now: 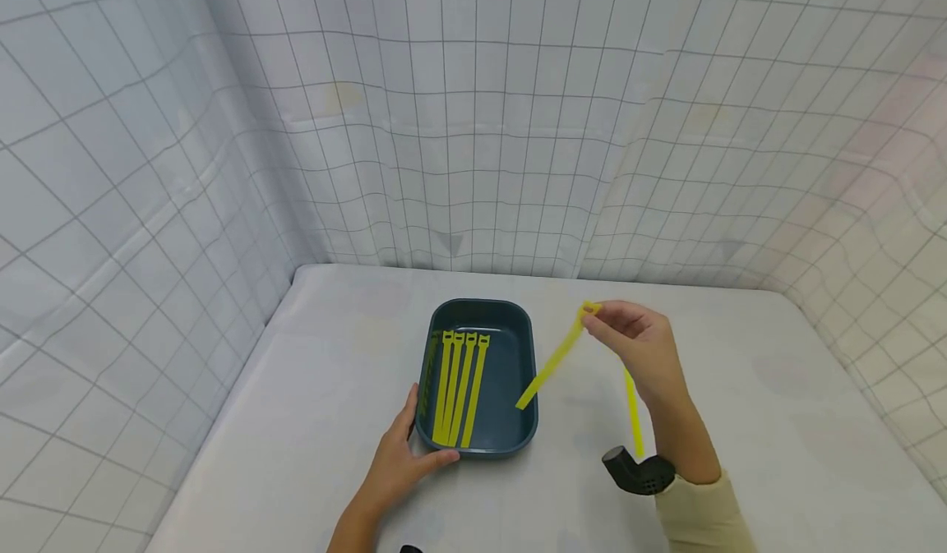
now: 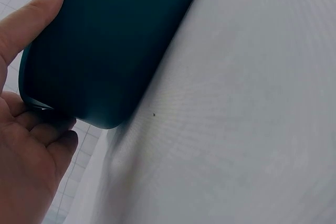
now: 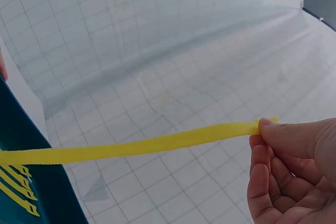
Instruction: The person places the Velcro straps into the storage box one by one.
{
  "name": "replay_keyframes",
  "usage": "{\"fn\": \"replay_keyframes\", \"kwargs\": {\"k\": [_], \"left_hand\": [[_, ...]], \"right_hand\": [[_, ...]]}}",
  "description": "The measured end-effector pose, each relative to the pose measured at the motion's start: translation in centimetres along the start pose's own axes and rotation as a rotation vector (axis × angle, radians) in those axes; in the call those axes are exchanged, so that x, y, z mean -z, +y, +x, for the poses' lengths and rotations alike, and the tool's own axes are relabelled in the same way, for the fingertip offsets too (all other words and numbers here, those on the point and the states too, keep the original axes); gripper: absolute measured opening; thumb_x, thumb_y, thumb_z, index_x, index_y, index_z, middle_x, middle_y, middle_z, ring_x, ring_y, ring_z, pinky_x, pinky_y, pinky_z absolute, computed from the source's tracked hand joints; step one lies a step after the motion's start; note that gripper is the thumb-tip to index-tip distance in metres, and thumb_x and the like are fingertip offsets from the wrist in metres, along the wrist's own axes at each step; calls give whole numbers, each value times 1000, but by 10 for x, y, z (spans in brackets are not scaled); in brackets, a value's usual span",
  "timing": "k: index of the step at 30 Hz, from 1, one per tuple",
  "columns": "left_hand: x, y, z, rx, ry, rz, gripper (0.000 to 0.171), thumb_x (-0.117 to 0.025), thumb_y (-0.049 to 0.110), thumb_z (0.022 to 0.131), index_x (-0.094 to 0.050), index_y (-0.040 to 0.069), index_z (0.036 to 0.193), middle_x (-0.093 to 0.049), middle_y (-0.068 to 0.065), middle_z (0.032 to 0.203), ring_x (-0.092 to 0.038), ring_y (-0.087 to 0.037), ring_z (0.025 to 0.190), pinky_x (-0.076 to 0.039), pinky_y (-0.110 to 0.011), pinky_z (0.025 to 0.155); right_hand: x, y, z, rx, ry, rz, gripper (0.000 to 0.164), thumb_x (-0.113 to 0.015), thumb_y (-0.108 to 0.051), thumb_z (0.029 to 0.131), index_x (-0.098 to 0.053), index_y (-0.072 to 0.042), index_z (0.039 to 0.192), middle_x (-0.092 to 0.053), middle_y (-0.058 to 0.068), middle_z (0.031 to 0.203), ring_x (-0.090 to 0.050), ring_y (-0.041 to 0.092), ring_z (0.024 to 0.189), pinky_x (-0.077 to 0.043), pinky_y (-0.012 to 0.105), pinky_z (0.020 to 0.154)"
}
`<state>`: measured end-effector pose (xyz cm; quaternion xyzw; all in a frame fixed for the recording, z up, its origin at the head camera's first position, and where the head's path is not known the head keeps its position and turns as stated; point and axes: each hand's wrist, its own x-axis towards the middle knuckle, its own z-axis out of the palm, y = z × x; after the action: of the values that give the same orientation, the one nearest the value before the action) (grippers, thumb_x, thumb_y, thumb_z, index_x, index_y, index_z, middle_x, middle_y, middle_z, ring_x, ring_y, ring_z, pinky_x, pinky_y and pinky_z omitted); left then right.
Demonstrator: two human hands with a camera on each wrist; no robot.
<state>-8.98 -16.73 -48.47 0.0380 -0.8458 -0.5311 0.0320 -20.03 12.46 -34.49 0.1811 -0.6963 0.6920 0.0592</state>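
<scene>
A dark teal tray (image 1: 534,372) rests on the white table, and my left hand (image 1: 395,463) holds its near left corner, thumb at the near rim and fingers along the left side. Several yellow hook-and-loop cable ties (image 1: 473,397) lie side by side lengthwise in its left part, slotted heads away from me. Right of the tray, my right hand (image 1: 644,347) pinches one yellow cable tie (image 3: 147,145) by its slotted head between thumb and fingers. That tie slants down left, its tail over the tray's right rim. In the left wrist view, the tray's wall (image 2: 110,40) hides its contents.
Another yellow cable tie (image 1: 632,413) lies on the table (image 1: 333,372), partly hidden by my right forearm. A black wrist device (image 1: 639,475) is at the right wrist. White gridded cloth (image 1: 473,126) hangs behind and on both sides of the table.
</scene>
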Motion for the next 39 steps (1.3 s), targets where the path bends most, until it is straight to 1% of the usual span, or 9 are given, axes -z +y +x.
{"fn": "replay_keyframes", "kwargs": {"k": [4, 7, 12, 16, 19, 26, 30, 34, 39], "left_hand": [[0, -1, 0, 3, 3, 2, 114, -83, 39, 64, -14, 6, 147, -19, -11, 150, -21, -29, 135, -24, -47, 105], [-1, -1, 1, 15, 0, 6, 114, -83, 40, 63, -14, 6, 148, -19, -11, 150, -21, -30, 135, -24, -47, 105], [-1, -1, 0, 22, 2, -1, 114, -83, 39, 63, -13, 7, 148, -19, -11, 150, -21, -29, 135, -24, -46, 105], [-1, -1, 0, 17, 0, -2, 114, -83, 39, 63, -13, 8, 148, -19, -10, 150, -21, -29, 135, -24, -45, 105], [0, -1, 0, 19, -2, -5, 113, -83, 40, 64, -13, 9, 148, -19, -10, 150, -21, -29, 135, -24, -46, 105], [1, 0, 0, 13, -4, -11, 114, -83, 39, 64, -13, 8, 148, -19, -11, 150, -20, -29, 135, -23, -45, 105], [1, 1, 0, 17, -4, -11, 114, -83, 38, 63, -12, 8, 148, -19, -12, 150, -20, -29, 135, -23, -45, 106], [0, 1, 0, 25, -3, -7, 115, -83, 39, 63, -13, 8, 148, -19, -11, 150, -20, -29, 135, -24, -45, 105], [0, 0, 0, 22, 0, -6, 114, -83, 39, 63, -13, 7, 148, -18, -11, 150, -20, -28, 135, -23, -45, 105]], "right_hand": [[-17, 8, 0, -55, -72, -54, 22, -69, -8, 83, -64, 9, 95, -68, 2, 86, -61, 18, 82, -52, 27, 78], [-27, 13, 0, -82, -109, -65, 22, -70, -11, 83, -65, 7, 95, -67, 7, 88, -61, 20, 82, -52, 29, 78], [-38, 25, 0, -111, -145, -56, 23, -69, -11, 83, -65, 7, 96, -67, 12, 90, -62, 22, 82, -52, 29, 78], [-44, 35, 0, -142, -178, -46, 24, -69, -11, 83, -65, 7, 97, -67, 14, 91, -62, 29, 85, -51, 29, 80], [-47, 37, -1, -154, -200, -29, 24, -69, -11, 83, -65, 8, 98, -67, 15, 91, -62, 32, 86, -51, 30, 81], [-52, 41, -2, -177, -216, -16, 24, -69, -14, 83, -65, 6, 96, -67, 13, 90, -60, 40, 87, -52, 30, 80], [-56, 46, -2, -205, -235, -35, 24, -69, -16, 83, -66, 5, 96, -67, 11, 89, -59, 38, 86, -52, 29, 78], [-60, 55, 0, -231, -233, -72, 23, -70, -17, 83, -67, 3, 94, -68, 9, 88, -59, 39, 87, -53, 28, 76], [-62, 68, 6, -284, -208, -122, 22, -70, -16, 83, -68, 2, 94, -68, 8, 88, -61, 33, 85, -53, 29, 77]]}}
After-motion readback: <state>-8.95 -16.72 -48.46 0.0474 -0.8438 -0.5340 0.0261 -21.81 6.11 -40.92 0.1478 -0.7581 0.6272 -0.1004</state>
